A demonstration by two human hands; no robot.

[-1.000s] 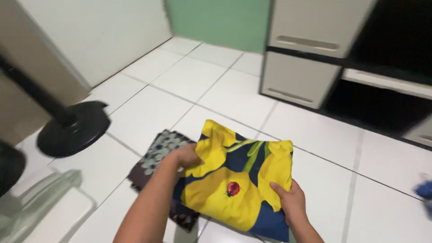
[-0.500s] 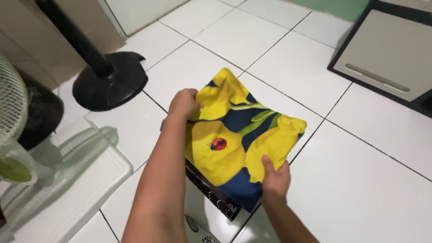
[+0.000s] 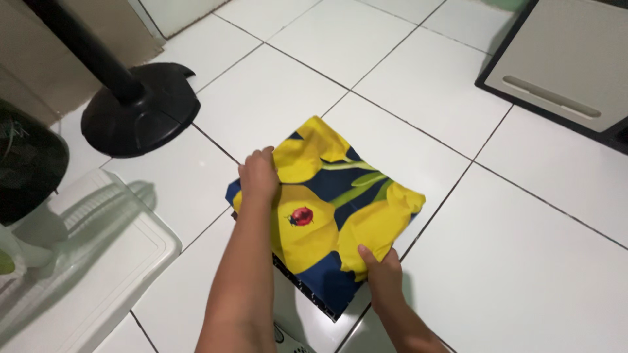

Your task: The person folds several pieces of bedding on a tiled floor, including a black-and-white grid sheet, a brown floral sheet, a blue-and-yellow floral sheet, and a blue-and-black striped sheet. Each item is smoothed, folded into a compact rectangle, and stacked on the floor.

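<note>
A folded cloth [image 3: 327,209], yellow flowers on dark blue with a small red ladybird print, lies on the white tiled floor [image 3: 536,261]. My left hand [image 3: 259,175] grips its far left edge. My right hand [image 3: 381,274] pinches its near right corner. A dark patterned cloth [image 3: 307,295] lies underneath, only its near edge showing.
A black fan base and pole [image 3: 137,104] stand at the upper left. A translucent white plastic lid [image 3: 85,261] lies at the left. A grey drawer front [image 3: 556,65] is at the upper right. A black round object [image 3: 26,163] sits at the left edge.
The yellow cloth has been moved left and set squarely over the dark patterned cloth, covering most of it. The view has tilted down toward the floor.
</note>
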